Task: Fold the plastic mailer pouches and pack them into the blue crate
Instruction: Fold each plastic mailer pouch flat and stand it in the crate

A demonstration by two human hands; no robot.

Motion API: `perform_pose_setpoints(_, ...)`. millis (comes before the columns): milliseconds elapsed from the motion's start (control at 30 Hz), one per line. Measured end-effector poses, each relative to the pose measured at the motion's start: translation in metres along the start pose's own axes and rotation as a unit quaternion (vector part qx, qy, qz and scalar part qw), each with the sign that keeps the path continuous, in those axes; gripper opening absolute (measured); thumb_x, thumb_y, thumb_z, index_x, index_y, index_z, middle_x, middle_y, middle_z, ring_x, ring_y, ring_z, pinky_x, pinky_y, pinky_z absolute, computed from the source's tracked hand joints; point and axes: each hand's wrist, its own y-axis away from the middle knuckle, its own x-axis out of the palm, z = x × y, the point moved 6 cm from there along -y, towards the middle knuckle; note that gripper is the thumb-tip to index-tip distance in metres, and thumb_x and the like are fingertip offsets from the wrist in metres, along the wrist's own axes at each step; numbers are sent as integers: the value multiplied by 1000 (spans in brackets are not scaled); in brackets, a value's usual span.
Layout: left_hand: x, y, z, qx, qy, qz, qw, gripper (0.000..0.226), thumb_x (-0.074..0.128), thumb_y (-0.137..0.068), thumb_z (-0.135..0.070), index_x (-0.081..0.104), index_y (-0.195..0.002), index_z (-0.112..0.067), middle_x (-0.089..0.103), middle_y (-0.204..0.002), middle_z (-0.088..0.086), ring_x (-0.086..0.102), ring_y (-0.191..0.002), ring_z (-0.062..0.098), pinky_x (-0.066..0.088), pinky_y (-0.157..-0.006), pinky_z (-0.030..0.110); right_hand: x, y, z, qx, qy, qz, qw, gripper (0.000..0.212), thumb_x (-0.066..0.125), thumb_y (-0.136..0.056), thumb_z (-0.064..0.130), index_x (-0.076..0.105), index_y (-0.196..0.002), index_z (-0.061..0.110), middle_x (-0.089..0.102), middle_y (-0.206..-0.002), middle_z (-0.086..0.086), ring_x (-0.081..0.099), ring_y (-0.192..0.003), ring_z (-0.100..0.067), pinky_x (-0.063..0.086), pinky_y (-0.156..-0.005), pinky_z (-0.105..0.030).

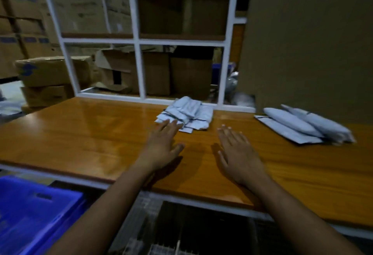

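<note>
- Hands flat, fingers straight, holding nothing: left hand reaches the folded pouch pile; right hand hovers over the table.
- Rolled pouches lie slantwise, long axes running far-left to near-right.
- Blue crate sits lower left.

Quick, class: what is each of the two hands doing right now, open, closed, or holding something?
Left hand: open, fingers straight, fingertips at the edge of the folded pouch pile, holding nothing.
Right hand: open, fingers spread above the table, holding nothing.

2 hands, 2 pouch piles, 1 blue crate, 1 table.
</note>
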Motion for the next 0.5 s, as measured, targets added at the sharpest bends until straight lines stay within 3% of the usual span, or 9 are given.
perform_pose_setpoints(133,41,-37,-44,37,50,-6,998,64,49,-98,-50,29,-156,-33,27,-163,-7,14,-151,17,22,-121,42,-3,17,-74,78,0,-1,997,70,38,-102,45,12,-159,16,15,-166,-7,19,-152,-22,19,-124,-43)
perform_pose_setpoints(300,73,-68,-77,47,36,19,998,63,49,-99,-46,25,-156,-32,26,-164,-4,13,-151,19,15,-121,42,2,27,-134,138,28,2,990,69,40,-102,43,15,-159,13,23,-164,-9,22,-150,-22,20,-122,-40)
perform_pose_setpoints(500,103,-81,-71,46,16,44,998,62,46,-100,-49,26,-156,-32,27,-163,-5,13,-152,19,17,-120,43,23,25,-179,210,-34,-16,977,47,46,-94,33,47,-136,12,53,-138,-10,48,-129,-26,39,-108,-40)
